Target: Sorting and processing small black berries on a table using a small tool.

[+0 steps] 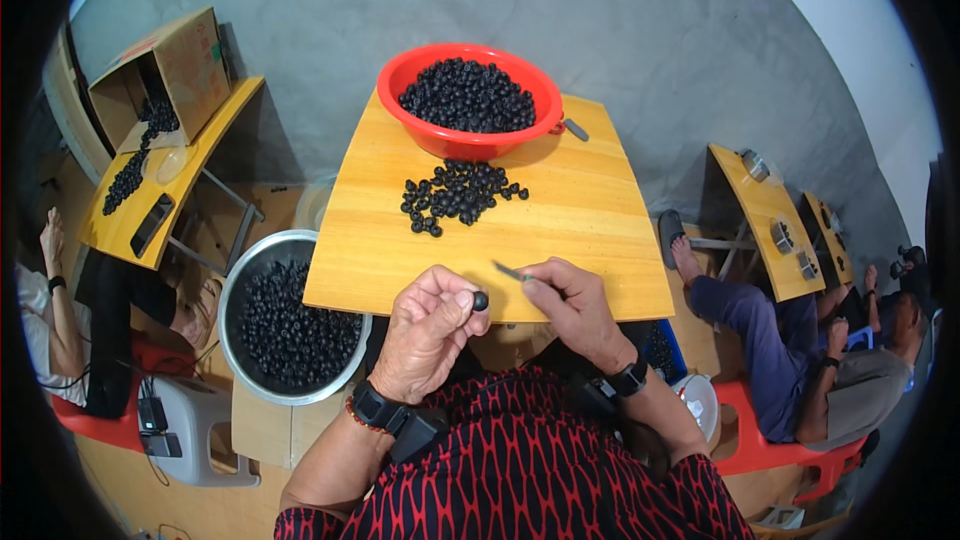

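Note:
Just over the near edge of the yellow wooden table (590,220), my left hand (425,330) pinches a small round black piece (480,301) between thumb and fingers. My right hand (580,312) is closed around a small knife (508,270), its thin blade pointing up and left, apart from the piece. Farther off, a loose pile of similar black pieces (465,192) lies on the tabletop. Behind it stands a red plastic basin (470,145) heaped with more of them. What these pieces are exactly, I cannot tell.
A large metal bowl (233,312) of black pieces stands at left below the table. A grey-handled object (576,130) lies beside the basin. At lower right are a blue container (680,365) and white bucket (712,410). People sit at tables on both sides; a tipped cardboard box (195,65) is far left.

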Motion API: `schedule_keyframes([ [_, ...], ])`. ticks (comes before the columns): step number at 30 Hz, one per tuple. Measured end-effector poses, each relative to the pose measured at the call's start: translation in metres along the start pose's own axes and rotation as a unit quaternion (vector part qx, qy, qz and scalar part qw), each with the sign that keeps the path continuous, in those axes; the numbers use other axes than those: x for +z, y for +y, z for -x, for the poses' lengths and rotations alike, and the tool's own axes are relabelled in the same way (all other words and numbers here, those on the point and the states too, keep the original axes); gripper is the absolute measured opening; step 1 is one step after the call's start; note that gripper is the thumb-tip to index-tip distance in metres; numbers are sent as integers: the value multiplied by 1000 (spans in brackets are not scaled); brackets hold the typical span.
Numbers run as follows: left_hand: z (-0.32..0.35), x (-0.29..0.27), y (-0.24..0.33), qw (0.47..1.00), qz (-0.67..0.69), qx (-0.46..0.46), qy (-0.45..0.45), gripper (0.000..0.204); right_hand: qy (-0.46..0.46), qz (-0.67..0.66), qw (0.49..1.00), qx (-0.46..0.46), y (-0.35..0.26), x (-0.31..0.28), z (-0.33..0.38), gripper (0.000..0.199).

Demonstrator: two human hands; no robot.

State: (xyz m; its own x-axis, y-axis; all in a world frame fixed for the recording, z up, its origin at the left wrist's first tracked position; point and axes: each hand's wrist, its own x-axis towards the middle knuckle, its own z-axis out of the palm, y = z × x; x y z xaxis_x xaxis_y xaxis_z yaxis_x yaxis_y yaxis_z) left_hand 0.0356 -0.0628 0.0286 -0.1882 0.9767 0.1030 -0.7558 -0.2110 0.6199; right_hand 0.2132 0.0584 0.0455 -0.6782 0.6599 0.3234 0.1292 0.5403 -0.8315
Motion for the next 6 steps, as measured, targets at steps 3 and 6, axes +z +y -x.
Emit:
schedule_keyframes([
  [3,-3,-2,-1,1000,16,-7,5,11,20,-77,996,49,-4,1,1,19],
  [6,-2,-4,-4,999,30,-20,7,10,-13,-87,996,31,-23,7,-2,25],
])
